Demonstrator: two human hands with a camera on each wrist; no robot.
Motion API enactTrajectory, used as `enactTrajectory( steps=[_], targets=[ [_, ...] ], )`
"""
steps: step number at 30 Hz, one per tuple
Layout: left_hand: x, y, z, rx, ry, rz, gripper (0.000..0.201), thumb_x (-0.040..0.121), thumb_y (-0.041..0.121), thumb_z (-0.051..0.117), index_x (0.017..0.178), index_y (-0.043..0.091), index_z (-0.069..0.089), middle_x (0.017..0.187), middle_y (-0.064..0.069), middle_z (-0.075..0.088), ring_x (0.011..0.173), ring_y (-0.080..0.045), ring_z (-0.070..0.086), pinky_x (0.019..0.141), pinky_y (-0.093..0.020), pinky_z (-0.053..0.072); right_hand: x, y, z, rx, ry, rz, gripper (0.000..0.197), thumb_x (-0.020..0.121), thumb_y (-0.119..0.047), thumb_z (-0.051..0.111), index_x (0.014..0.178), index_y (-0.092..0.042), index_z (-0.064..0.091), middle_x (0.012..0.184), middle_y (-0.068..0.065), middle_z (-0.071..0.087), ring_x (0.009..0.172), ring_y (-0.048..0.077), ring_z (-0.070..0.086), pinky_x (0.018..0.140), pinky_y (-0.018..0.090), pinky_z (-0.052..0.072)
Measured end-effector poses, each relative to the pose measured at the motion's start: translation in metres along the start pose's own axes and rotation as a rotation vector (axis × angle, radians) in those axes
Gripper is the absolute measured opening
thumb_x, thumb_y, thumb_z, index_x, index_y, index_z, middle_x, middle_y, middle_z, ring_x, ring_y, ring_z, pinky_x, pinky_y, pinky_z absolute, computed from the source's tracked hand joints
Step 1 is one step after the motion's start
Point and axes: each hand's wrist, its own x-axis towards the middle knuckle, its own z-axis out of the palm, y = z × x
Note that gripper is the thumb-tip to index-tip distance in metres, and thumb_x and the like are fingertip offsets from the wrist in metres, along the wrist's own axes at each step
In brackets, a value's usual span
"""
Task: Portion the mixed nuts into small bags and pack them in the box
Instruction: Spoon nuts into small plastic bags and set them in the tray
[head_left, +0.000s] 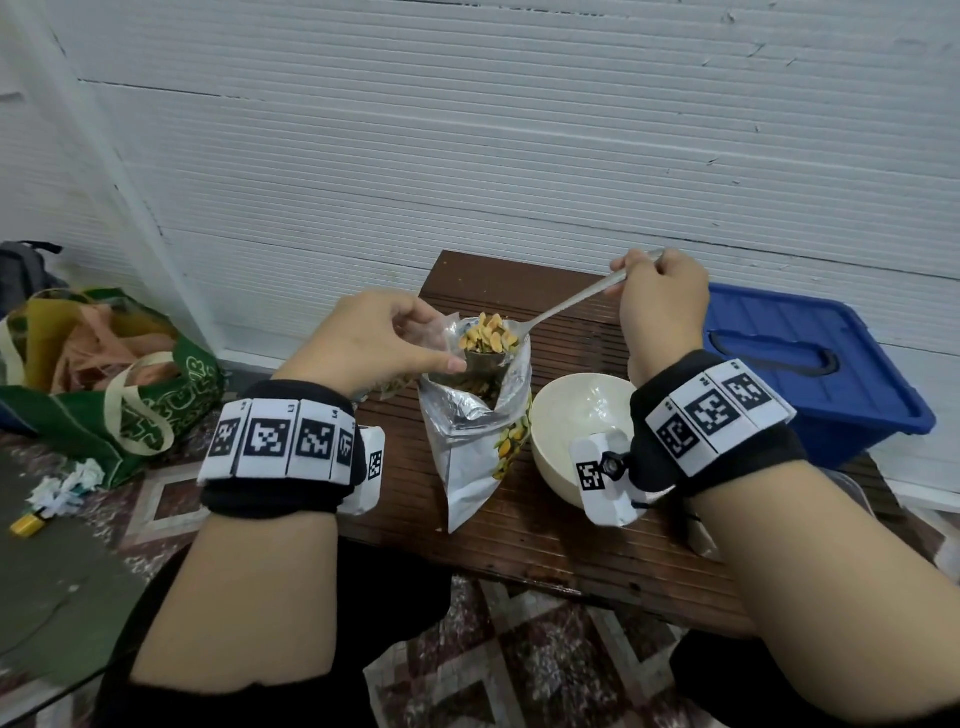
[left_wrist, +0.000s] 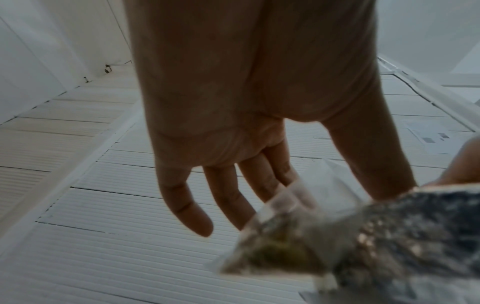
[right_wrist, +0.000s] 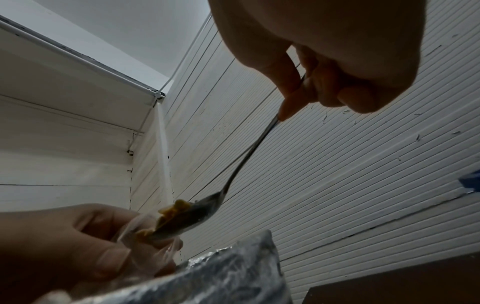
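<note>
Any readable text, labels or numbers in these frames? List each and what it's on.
No text reads clearly.
Green tote bag: pale block print, too distorted to read.
Foil nut bag: pictures of nuts only, no lettering in view.
Wristband tags: square black-and-white marker codes; tiny digits beside them are too small.
Blue box: no label visible.

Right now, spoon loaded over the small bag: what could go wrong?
1. The spoon is heaped with nuts; the clear small bag has a narrow mouth that the left hand pinches at one edge only, so nuts may spill past it.
2. The foil nut pouch stands open directly beneath; a bump could tip it.
3. The right hand holds the handle's far end, so control is likely weak.
</note>
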Motion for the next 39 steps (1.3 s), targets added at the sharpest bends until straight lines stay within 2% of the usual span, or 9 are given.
enactTrajectory(
  steps=[5,10,13,18,24,29,34,37,39],
  targets=[
    [0.004,0.002,0.005,0.034,0.009,-0.001,0.038,0.061,0.035,0.087,0.093,0.032,0.066,0.092,0.017,0.064,0.086,0.006,0.056,0.063,-0.007,0.038,-0.004,-0.002,0.011,-0.052,-0.044,-0.027,0.032,0.097,-0.018,0.046,0.066,-0.021,0.050,0.094,0.010,0.069,0.073,0.013,0.054,0.058,0.020,0.038],
    [0.008,0.002,0.012,0.074,0.025,-0.005,0.051,0.055,0.043,0.088,0.100,0.033,0.065,0.100,0.016,0.065,0.098,-0.005,0.060,0.088,-0.028,0.048,-0.005,-0.003,0.019,-0.079,-0.076,-0.031,0.031,0.097,-0.019,0.047,0.067,-0.023,0.054,0.094,0.009,0.069,0.064,0.008,0.048,0.060,0.024,0.038],
    [0.008,0.003,0.015,0.107,0.036,-0.017,0.050,0.049,0.053,0.086,0.091,0.041,0.061,0.098,0.020,0.063,0.102,-0.009,0.059,0.100,-0.044,0.042,-0.005,-0.004,0.022,-0.090,-0.091,-0.025,0.028,0.097,-0.020,0.047,0.071,-0.021,0.059,0.093,0.009,0.069,0.070,0.008,0.052,0.060,0.021,0.039],
    [0.007,0.005,0.019,0.062,0.034,0.006,0.074,0.029,0.080,0.066,0.091,0.040,0.063,0.096,0.021,0.065,0.100,-0.008,0.059,0.100,-0.047,0.042,-0.007,-0.007,0.023,-0.060,-0.107,-0.014,0.029,0.098,-0.019,0.047,0.071,-0.020,0.059,0.094,0.007,0.069,0.076,0.007,0.056,0.060,0.015,0.036],
    [0.007,0.012,0.023,0.025,0.068,0.043,0.063,0.034,0.074,0.067,0.088,0.043,0.061,0.090,0.027,0.061,0.097,-0.004,0.058,0.101,-0.048,0.041,-0.010,-0.011,0.019,-0.033,-0.118,-0.048,0.024,0.099,-0.020,0.046,0.084,-0.016,0.064,0.087,0.003,0.066,0.070,0.000,0.052,0.050,-0.001,0.035],
    [0.008,0.013,0.027,-0.007,0.127,0.106,0.057,0.039,0.075,0.067,0.085,0.041,0.063,0.083,0.025,0.064,0.092,0.001,0.058,0.099,-0.047,0.042,-0.018,-0.013,0.020,0.010,-0.175,-0.150,0.024,0.099,-0.020,0.047,0.080,-0.021,0.063,0.069,-0.005,0.063,0.073,0.005,0.057,0.069,0.014,0.043],
    [0.008,0.013,0.024,-0.117,0.174,0.103,0.034,0.064,0.044,0.081,0.090,0.028,0.065,0.092,0.015,0.067,0.085,0.007,0.060,0.071,-0.009,0.047,-0.025,-0.018,0.014,0.117,-0.230,-0.414,0.023,0.098,-0.018,0.050,0.080,-0.026,0.062,0.078,-0.001,0.064,0.074,0.020,0.062,0.077,0.033,0.050],
    [0.008,0.007,0.017,-0.189,0.269,0.075,0.031,0.070,0.041,0.079,0.090,0.024,0.062,0.089,0.013,0.065,0.081,0.001,0.062,0.068,-0.016,0.051,-0.023,-0.024,0.008,0.230,-0.198,-0.517,0.020,0.097,-0.015,0.050,0.083,-0.024,0.061,0.084,-0.002,0.065,0.074,0.014,0.062,0.073,0.027,0.052],
    [0.008,0.003,0.013,-0.219,0.318,0.037,0.035,0.071,0.040,0.079,0.093,0.020,0.062,0.081,0.009,0.066,0.070,-0.004,0.064,0.057,-0.022,0.053,-0.020,-0.027,0.005,0.295,-0.136,-0.536,0.019,0.098,-0.013,0.049,0.085,-0.020,0.061,0.085,-0.003,0.065,0.074,0.010,0.062,0.072,0.022,0.051]
  ],
)
